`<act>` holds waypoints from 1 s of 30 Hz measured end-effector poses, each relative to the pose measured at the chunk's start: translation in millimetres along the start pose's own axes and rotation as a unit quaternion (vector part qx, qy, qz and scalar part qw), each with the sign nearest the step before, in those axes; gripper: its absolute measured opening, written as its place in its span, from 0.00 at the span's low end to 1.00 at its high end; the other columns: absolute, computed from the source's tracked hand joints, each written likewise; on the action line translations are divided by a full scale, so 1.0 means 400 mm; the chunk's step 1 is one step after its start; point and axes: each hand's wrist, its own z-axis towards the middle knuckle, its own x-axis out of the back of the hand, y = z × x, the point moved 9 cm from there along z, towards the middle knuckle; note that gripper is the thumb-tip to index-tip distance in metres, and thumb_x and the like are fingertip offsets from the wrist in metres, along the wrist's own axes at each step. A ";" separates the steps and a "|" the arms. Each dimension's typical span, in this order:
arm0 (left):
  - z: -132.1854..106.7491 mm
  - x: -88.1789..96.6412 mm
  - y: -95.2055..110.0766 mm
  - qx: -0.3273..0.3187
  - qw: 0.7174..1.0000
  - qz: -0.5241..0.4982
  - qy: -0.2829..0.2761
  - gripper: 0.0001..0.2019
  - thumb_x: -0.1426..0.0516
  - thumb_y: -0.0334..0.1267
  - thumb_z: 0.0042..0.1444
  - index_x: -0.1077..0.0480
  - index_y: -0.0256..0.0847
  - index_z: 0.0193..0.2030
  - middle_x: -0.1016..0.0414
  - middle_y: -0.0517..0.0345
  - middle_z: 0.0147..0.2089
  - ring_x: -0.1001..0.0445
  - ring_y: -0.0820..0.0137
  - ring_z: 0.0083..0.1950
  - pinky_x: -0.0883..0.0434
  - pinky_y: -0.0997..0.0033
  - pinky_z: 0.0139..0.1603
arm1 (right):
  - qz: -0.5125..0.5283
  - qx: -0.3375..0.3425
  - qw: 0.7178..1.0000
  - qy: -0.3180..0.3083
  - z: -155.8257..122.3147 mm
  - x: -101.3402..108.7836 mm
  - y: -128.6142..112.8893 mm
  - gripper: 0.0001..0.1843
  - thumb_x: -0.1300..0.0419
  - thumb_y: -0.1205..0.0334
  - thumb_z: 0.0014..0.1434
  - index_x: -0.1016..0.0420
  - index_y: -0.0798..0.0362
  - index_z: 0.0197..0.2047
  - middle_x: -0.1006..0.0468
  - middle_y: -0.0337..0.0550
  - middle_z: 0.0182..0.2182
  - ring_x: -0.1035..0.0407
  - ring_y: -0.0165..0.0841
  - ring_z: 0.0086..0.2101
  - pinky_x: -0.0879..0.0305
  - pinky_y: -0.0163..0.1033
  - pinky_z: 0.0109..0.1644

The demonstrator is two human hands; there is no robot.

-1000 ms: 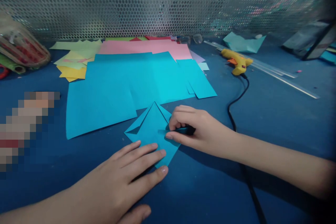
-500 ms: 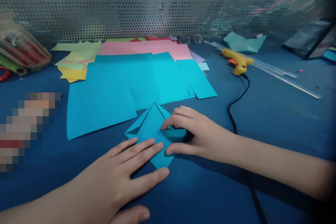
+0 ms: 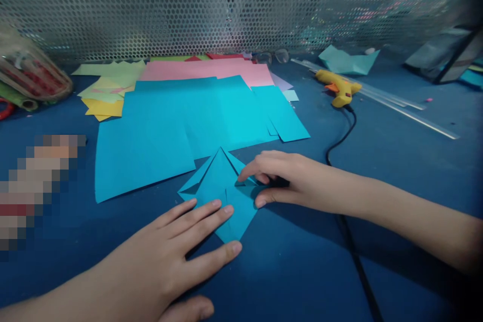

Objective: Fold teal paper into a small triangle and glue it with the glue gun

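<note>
A folded blue paper (image 3: 215,181) lies on the dark blue table in front of me, its top drawn to a point with narrow flaps on both sides. My left hand (image 3: 177,246) rests flat and spread, with its fingertips over the lower left part of the paper. At the paper's right corner, my right hand (image 3: 279,178) is closed, with the index fingertip on the upper right flap and the thumb at the lower right edge. Its other fingers curl under and hide part of that corner. Larger blue sheets (image 3: 151,136) lie just beyond.
Pink paper (image 3: 173,70) and yellow paper pieces (image 3: 107,107) lie behind. To the right are a yellow glue gun (image 3: 341,88) with a black cord (image 3: 352,256), clear glue sticks (image 3: 411,115) and a pale green folded paper (image 3: 349,62). A plastic jar (image 3: 35,70) lies at left.
My right thumb has slid right, from the paper's middle to its edge. The right flap, raised before, now lies flatter. My left hand has stayed in place.
</note>
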 end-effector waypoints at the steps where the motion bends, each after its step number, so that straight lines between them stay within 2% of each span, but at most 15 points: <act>1: 0.000 0.001 0.000 -0.001 1.000 -0.003 0.002 0.32 0.42 0.38 0.59 0.43 0.50 0.69 0.50 0.53 0.74 0.43 0.56 0.71 0.38 0.50 0.66 | 0.006 -0.011 1.000 -0.006 -0.003 -0.001 0.005 0.13 0.40 0.53 0.66 0.29 0.49 0.51 0.33 0.38 0.31 0.36 0.32 0.31 0.40 0.36 0.33; 5: 0.002 0.003 0.002 -0.008 1.000 0.002 0.005 0.32 0.41 0.39 0.59 0.43 0.50 0.70 0.50 0.54 0.74 0.43 0.57 0.71 0.38 0.51 0.66 | 0.048 -0.056 0.997 -0.009 -0.015 0.002 0.026 0.15 0.39 0.57 0.65 0.30 0.47 0.54 0.32 0.36 0.31 0.35 0.29 0.29 0.40 0.33 0.30; 10: 0.001 0.002 0.005 -0.012 1.000 0.015 0.000 0.31 0.41 0.40 0.59 0.43 0.50 0.70 0.50 0.53 0.74 0.44 0.57 0.71 0.38 0.52 0.66 | 0.095 -0.086 0.992 -0.002 -0.019 0.012 0.031 0.12 0.40 0.59 0.64 0.28 0.49 0.51 0.32 0.37 0.31 0.36 0.29 0.29 0.38 0.33 0.30; 15: 0.000 0.001 -0.001 0.001 1.000 -0.008 0.002 0.32 0.41 0.37 0.58 0.41 0.51 0.69 0.49 0.54 0.73 0.42 0.57 0.71 0.39 0.53 0.67 | 0.109 -0.092 0.990 -0.010 -0.017 0.014 0.029 0.12 0.44 0.65 0.63 0.28 0.50 0.51 0.30 0.40 0.33 0.35 0.29 0.30 0.36 0.33 0.31; 19: -0.001 -0.007 -0.002 -0.003 1.000 -0.001 -0.009 0.32 0.42 0.38 0.59 0.44 0.51 0.70 0.50 0.54 0.74 0.46 0.58 0.72 0.40 0.51 0.67 | 0.106 -0.081 0.991 -0.023 -0.020 0.012 0.032 0.14 0.44 0.67 0.63 0.27 0.49 0.51 0.28 0.41 0.35 0.34 0.29 0.31 0.34 0.34 0.32; 23: -0.009 -0.012 0.003 0.007 1.000 0.023 -0.008 0.35 0.41 0.42 0.59 0.49 0.53 0.72 0.54 0.51 0.75 0.48 0.55 0.73 0.34 0.49 0.63 | 0.090 -0.084 0.992 -0.027 -0.026 0.018 0.038 0.14 0.44 0.66 0.63 0.25 0.49 0.51 0.26 0.43 0.35 0.32 0.31 0.32 0.34 0.34 0.32; 26: -0.016 -0.017 -0.005 0.037 0.999 0.039 -0.011 0.40 0.39 0.43 0.57 0.53 0.57 0.73 0.58 0.48 0.76 0.50 0.53 0.73 0.31 0.49 0.60 | 0.090 -0.089 0.991 -0.037 -0.029 0.021 0.037 0.17 0.46 0.69 0.62 0.25 0.49 0.52 0.24 0.44 0.40 0.30 0.32 0.36 0.32 0.36 0.35; 30: -0.017 -0.023 -0.002 0.024 0.999 0.027 -0.018 0.41 0.40 0.42 0.57 0.55 0.56 0.73 0.59 0.45 0.76 0.51 0.51 0.73 0.30 0.48 0.59 | 0.091 -0.079 0.992 -0.032 -0.028 0.025 0.024 0.23 0.48 0.75 0.57 0.26 0.49 0.54 0.25 0.45 0.41 0.31 0.32 0.36 0.32 0.37 0.37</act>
